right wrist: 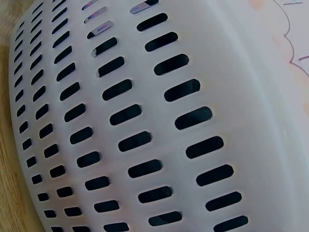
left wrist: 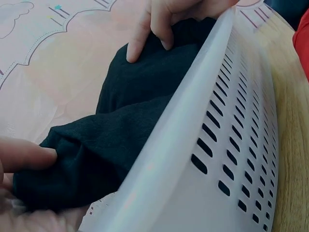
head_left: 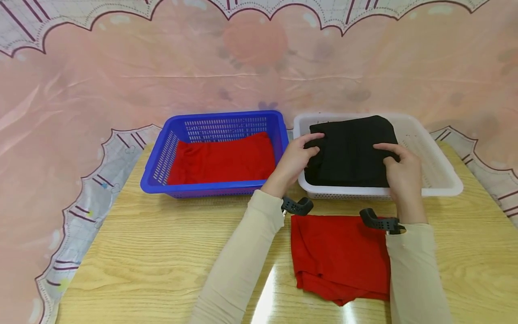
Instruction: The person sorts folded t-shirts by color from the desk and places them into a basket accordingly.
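A folded black cloth point(head_left: 356, 150) lies in the white basket point(head_left: 443, 189), toward its left side. My left hand point(head_left: 294, 157) pinches the cloth's left edge, and the left wrist view shows the finger and thumb of this left hand point(left wrist: 26, 162) close on the fabric. At the opposite edge, my right hand point(head_left: 404, 173) holds the cloth between thumb and fingers. The right wrist view shows mostly the basket's slotted wall point(right wrist: 145, 116), with dark fabric behind the slots; the right hand is hidden there.
Left of the white basket stands a blue basket point(head_left: 214, 185) with a folded red cloth point(head_left: 222, 162) inside. Another folded red cloth point(head_left: 344, 256) lies on the wooden table point(head_left: 162, 252) in front of the white basket, beneath the forearms. A patterned pink sheet point(head_left: 182, 72) hangs behind.
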Available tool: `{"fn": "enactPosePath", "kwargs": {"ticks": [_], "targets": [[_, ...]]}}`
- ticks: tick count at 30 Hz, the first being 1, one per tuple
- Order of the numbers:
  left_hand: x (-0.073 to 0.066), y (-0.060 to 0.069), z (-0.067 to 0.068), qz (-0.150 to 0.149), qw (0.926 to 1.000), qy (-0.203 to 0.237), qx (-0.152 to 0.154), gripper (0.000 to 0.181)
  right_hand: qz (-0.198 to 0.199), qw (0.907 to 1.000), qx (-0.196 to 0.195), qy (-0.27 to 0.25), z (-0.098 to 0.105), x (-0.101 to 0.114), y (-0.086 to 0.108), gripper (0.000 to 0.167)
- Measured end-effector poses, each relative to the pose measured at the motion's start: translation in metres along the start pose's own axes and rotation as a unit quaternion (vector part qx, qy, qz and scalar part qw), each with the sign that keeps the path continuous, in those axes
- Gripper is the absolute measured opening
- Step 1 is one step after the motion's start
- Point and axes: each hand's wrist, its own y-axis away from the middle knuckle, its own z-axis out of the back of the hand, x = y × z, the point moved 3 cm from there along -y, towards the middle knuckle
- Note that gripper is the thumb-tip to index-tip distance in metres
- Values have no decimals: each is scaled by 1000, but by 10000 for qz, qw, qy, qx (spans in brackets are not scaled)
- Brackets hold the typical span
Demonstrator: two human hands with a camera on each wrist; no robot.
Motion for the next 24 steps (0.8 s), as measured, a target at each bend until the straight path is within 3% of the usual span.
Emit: {"fn": "enactPosePath", "kwargs": {"ticks": [10,16,20,24], "targets": [[-2,-1,-1,311,9993,38,202,36,165,9967,-112,781,1,3,0,39],[-3,-1,-1,466,9987,-11,199,42,161,9969,-232,728,0,3,-1,41],[-4,0,0,467,9986,-15,229,44,95,9978,-416,510,0,6,-1,44],[-6,0,-1,454,9986,-100,262,46,120,9966,-522,625,0,7,-1,44]]}}
